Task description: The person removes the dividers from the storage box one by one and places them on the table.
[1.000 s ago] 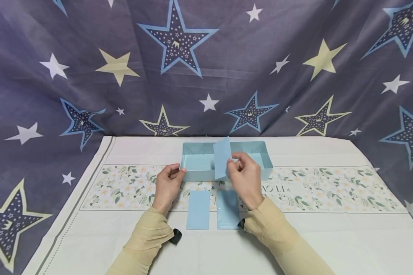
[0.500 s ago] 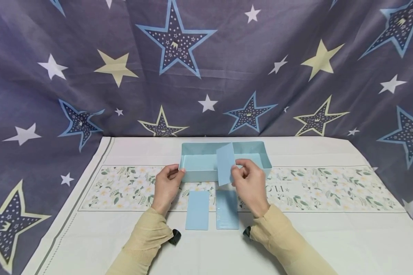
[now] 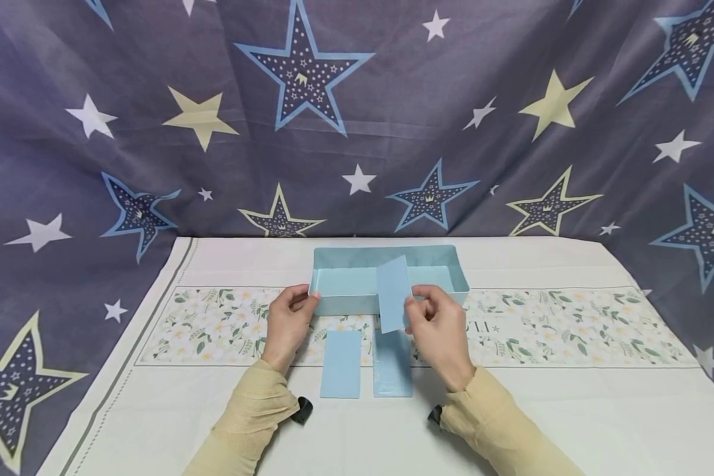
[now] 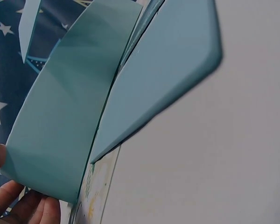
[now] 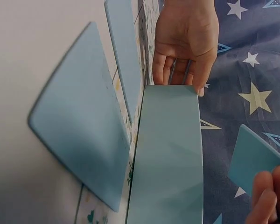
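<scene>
A long, pale blue-green open box (image 3: 345, 305) stands on the table. My left hand (image 3: 289, 324) holds it at its near left corner, thumb on the rim and fingers against the side, as the left wrist view also shows. My right hand (image 3: 440, 334) pinches a flat light-blue rectangular panel (image 3: 395, 294) by its right edge. That panel is tilted upright in front of the box's near wall and overlaps it in the head view. Two similar light-blue pieces lie flat before the box: a left panel (image 3: 341, 363) and a glossier right panel (image 3: 393, 367).
A white tablecloth (image 3: 214, 423) with a floral printed band (image 3: 571, 327) covers the table. Behind it hangs a dark star-patterned curtain (image 3: 357, 99). Both wrists wear beige sleeves, with a black piece (image 3: 302, 410) showing under the left one.
My right hand has drawn the pinched panel back from over the box, toward me and slightly right, and lower. My left hand has kept its hold on the box corner.
</scene>
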`<move>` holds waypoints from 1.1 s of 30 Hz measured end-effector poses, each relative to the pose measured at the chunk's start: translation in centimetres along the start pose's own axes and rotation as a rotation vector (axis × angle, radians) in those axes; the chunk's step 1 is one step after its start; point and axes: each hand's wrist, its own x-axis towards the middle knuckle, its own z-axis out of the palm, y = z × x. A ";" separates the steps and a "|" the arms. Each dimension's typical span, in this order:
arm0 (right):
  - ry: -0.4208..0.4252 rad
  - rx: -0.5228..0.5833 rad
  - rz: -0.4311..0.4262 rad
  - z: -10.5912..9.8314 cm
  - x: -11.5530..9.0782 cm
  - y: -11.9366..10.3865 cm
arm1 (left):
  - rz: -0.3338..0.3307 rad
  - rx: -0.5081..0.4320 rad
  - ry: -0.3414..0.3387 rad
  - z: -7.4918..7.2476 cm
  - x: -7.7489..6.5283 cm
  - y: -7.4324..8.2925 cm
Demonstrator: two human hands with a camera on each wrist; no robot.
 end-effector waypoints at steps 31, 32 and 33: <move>-0.007 -0.042 0.040 -2.1 -2.8 4.9 | 0.012 0.009 0.023 0.1 0.1 -0.3; -0.008 -0.034 0.059 -2.4 -3.0 3.9 | 0.013 0.012 0.025 0.1 0.1 -0.3; -0.002 -0.040 0.064 -2.5 -3.0 3.9 | 0.014 0.014 0.020 0.1 0.0 -0.2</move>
